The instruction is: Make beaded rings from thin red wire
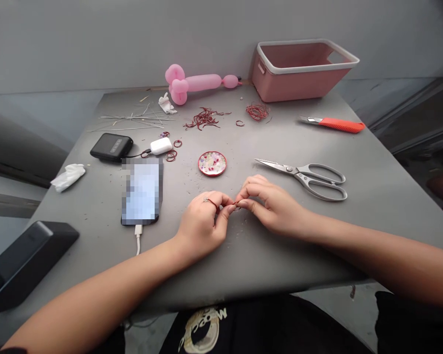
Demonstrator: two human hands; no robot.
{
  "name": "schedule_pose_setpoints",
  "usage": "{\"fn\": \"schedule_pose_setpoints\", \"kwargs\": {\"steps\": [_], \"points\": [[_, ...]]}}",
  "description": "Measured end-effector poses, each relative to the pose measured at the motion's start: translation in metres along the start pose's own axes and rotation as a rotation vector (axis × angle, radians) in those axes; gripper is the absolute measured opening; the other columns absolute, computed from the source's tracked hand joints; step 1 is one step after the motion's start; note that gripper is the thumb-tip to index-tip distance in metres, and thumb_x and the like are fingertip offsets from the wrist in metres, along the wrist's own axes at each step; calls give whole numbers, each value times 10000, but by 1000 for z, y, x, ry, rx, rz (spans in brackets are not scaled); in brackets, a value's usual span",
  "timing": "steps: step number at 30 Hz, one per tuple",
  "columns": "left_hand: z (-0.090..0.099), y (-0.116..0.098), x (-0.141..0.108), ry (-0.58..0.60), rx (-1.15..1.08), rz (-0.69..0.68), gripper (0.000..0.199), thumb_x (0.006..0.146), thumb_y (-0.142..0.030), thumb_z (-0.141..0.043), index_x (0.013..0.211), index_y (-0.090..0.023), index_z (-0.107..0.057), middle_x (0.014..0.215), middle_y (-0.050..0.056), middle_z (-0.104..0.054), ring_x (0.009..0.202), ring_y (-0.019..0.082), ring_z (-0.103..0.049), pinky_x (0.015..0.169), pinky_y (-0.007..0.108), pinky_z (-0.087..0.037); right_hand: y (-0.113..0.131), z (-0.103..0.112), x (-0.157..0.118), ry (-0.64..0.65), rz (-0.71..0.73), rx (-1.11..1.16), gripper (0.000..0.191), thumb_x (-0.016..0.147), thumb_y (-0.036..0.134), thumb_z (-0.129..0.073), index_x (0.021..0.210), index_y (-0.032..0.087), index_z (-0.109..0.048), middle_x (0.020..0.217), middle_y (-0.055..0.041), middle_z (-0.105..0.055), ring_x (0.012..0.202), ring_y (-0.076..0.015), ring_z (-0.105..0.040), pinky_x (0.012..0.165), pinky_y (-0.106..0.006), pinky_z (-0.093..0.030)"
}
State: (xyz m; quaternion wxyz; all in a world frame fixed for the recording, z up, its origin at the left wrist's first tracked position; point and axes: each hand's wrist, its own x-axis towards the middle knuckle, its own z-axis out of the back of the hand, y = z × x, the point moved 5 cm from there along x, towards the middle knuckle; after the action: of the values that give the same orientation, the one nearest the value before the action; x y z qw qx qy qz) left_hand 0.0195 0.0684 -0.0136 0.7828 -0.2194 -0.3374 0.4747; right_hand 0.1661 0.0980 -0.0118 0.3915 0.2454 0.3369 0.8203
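Note:
My left hand [205, 220] and my right hand [271, 204] meet near the front middle of the grey table. Between their pinched fingertips is a thin dark red cord [237, 203], held from both sides; most of it is hidden by the fingers. A reddish loop with a small pale bead lies across a finger of my left hand. Just beyond the hands sits a round red-rimmed dish [212, 163] of pale and pink pieces. Metal scissors [306, 177] lie beyond my right hand, blades pointing left.
Behind are red cord scraps [204, 119], a cord bundle [257, 111], an orange-handled cutter [341, 125], a pink bin [299, 83] and a pink balloon [205, 82]. At left are a phone [142, 191], a white case [161, 146], a black box [111, 147], thin wires and crumpled tissues.

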Motion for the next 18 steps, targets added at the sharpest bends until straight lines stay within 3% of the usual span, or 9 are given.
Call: {"fn": "schedule_pose_setpoints", "kwargs": {"steps": [3, 7, 10, 14, 18], "points": [[1, -1, 0, 3, 11, -6, 90, 885, -150, -516, 817, -188, -560, 737, 20, -652, 627, 143, -549, 597, 278, -442, 1, 1, 0, 56, -41, 88, 152, 899, 189, -501, 797, 185, -614, 828, -57, -600, 856, -194, -518, 791, -329, -410], [3, -4, 0, 4, 9, -21, 97, 888, -154, -509, 812, -188, -561, 737, 21, -652, 638, 145, -554, 614, 283, -450, -4, -6, 1, 257, -181, 414, 222, 921, 342, -501, 805, 169, -578, 868, -43, -586, 832, -165, -530, 810, -320, -408], [6, -6, 0, -16, -14, -47, 100, 889, -172, -513, 805, -190, -563, 729, 16, -653, 645, 143, -565, 639, 288, -464, -5, -9, 2, 340, -198, 604, 271, 910, 408, -536, 812, 158, -576, 873, -34, -585, 833, -148, -529, 813, -309, -415], [10, -6, -1, -43, -52, -44, 102, 879, -172, -527, 784, -189, -558, 702, 9, -652, 634, 136, -581, 644, 284, -475, -3, -5, 1, 246, -153, 567, 235, 902, 375, -572, 852, 152, -626, 910, -52, -621, 851, -148, -580, 822, -317, -456], [10, -4, -2, -58, -84, -12, 90, 874, -180, -544, 789, -189, -571, 698, 7, -660, 639, 136, -597, 628, 273, -478, 4, 3, -3, 55, -13, 340, 132, 893, 283, -592, 892, 176, -669, 913, -57, -637, 835, -153, -618, 782, -316, -500]]}}
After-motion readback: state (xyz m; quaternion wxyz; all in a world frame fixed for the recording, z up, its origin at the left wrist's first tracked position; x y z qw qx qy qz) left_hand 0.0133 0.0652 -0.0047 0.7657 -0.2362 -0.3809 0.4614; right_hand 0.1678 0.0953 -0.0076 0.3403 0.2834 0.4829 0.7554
